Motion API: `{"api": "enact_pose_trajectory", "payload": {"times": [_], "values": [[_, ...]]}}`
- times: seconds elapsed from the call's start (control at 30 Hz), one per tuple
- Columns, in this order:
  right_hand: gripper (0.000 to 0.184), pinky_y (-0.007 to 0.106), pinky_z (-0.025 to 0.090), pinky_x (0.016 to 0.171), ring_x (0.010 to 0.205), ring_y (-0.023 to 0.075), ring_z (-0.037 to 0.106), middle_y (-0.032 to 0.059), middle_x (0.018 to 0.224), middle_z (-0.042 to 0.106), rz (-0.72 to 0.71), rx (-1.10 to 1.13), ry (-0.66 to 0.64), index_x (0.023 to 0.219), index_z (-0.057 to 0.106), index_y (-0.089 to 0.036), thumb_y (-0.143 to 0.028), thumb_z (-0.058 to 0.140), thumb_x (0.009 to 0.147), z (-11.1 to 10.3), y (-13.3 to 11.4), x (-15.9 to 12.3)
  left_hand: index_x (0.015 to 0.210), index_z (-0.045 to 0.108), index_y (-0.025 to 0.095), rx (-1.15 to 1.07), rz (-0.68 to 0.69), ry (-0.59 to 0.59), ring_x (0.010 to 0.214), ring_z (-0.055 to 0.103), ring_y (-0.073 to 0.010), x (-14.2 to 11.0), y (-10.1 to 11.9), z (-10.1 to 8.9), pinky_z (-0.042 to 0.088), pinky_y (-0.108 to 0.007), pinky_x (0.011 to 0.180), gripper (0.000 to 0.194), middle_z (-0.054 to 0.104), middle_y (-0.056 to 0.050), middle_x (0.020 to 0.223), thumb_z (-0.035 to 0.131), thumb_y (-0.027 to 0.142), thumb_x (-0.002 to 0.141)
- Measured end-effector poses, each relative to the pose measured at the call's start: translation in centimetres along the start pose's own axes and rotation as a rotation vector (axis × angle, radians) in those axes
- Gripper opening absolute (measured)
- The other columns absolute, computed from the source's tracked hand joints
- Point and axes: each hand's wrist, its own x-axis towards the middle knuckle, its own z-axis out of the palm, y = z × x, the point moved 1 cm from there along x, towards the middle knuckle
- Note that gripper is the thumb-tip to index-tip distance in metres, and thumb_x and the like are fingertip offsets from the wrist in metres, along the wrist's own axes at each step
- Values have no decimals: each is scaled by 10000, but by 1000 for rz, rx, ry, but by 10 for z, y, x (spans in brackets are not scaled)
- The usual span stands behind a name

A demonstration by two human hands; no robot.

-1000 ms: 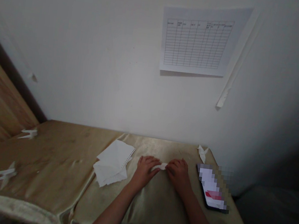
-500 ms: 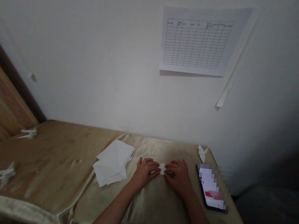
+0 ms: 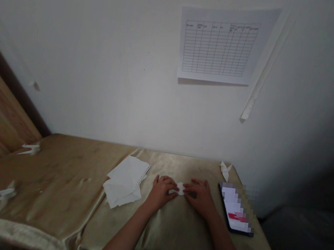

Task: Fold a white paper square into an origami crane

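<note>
Right now a small folded paper (image 3: pixel 180 188) is held on the satin cloth (image 3: pixel 172 233), clamped from both sides by the fingers (image 3: pixel 173 187) of the left hand (image 3: pixel 161 192) and right hand (image 3: pixel 199 197); three origami cranes (image 3: pixel 1 196) are already made, and loose sheets (image 3: pixel 123 182) are left beside.

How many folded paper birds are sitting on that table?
3: one bird near the far left edge, another bird at the near left, a third bird at the far right by the wall.

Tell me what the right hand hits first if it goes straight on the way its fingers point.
The small folded paper between the hands; the right hand seems already against it, though depth is unclear.
</note>
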Motion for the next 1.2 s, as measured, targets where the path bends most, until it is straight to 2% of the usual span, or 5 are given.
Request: {"api": "enact_pose_trajectory", "payload": {"times": [0.17,0.43,0.63,0.8,1.2], "values": [[212,640,21,1184,1347,284,482,-2,1222,723,-4,21,5,969,767,-318,-250,629,823,5,3,2,995,763,376,0,-10,11,1225,525,-252,1,1,0,130,-592,1159,139,722,20,1149,725,330,869],[131,650,-2,1171,1311,291,508,2,1172,741,-38,-4,45,875,763,-302,-270,639,848,13,9,6,978,748,342,8,-25,3,1218,522,-245,1,4,0,133,-592,1159,110,721,13,1132,655,332,920],[132,597,115,1164,1238,275,545,25,1132,746,-30,-64,100,905,749,-277,-293,621,881,15,5,7,967,726,314,20,-52,21,1206,531,-236,3,7,-1,151,-589,1161,95,716,19,1131,649,297,913],[73,505,235,1118,1239,275,517,18,1121,735,-3,-112,121,834,728,-262,-304,672,855,19,8,11,947,717,307,31,-59,40,1201,531,-238,4,6,3,150,-585,1164,76,713,20,1123,659,296,899],[78,513,209,1110,1176,270,518,34,1116,692,68,-188,150,844,670,-253,-288,608,874,23,-1,10,1021,707,355,27,-76,34,1209,513,-242,4,8,2,143,-560,1162,150,695,33,1188,660,297,891]]}}
